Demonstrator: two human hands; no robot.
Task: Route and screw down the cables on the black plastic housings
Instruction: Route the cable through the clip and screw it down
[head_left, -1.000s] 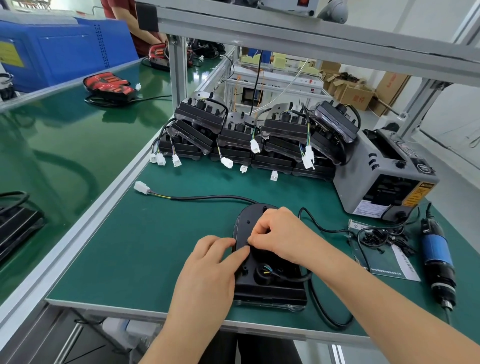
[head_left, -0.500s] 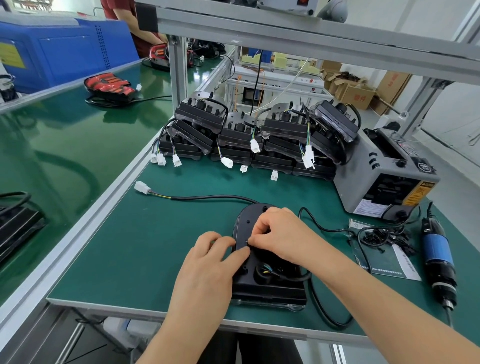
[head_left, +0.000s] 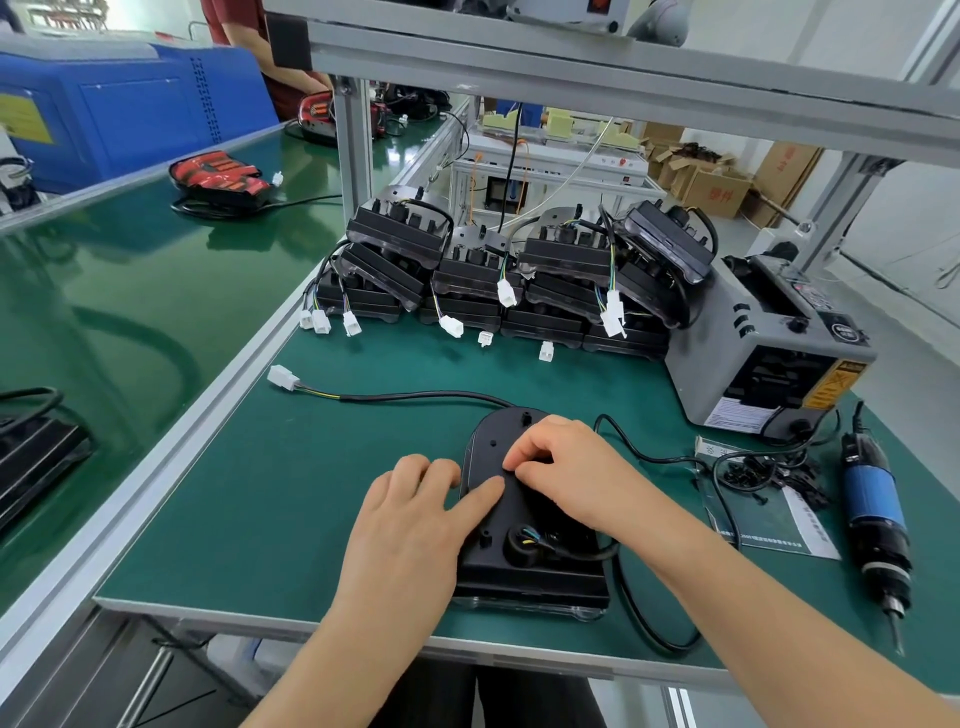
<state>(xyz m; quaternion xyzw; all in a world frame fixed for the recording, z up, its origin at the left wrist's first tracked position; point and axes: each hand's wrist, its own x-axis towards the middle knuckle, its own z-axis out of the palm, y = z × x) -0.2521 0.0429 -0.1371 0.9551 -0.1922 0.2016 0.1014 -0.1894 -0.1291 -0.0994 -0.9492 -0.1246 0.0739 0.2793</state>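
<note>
Curling the fingers (head_left: 524, 452) of the right hand (head_left: 571, 467) tip to tip on top of the housing (head_left: 519, 571); impossible to tell whether pinching anything there. Pressing the straight thumb of the left hand (head_left: 410, 525) onto the housing's left side, other fingers lying relaxed against its left edge. Lying flat on the table (head_left: 260, 493), with the cable (head_left: 415, 397) trailing from the housing's far end leftward to a white plug (head_left: 283, 375). Resting right of the housing: screws (head_left: 748, 470), then a screwdriver (head_left: 872, 514). Standing behind the housing: a stack (head_left: 493, 270) of more.
</note>
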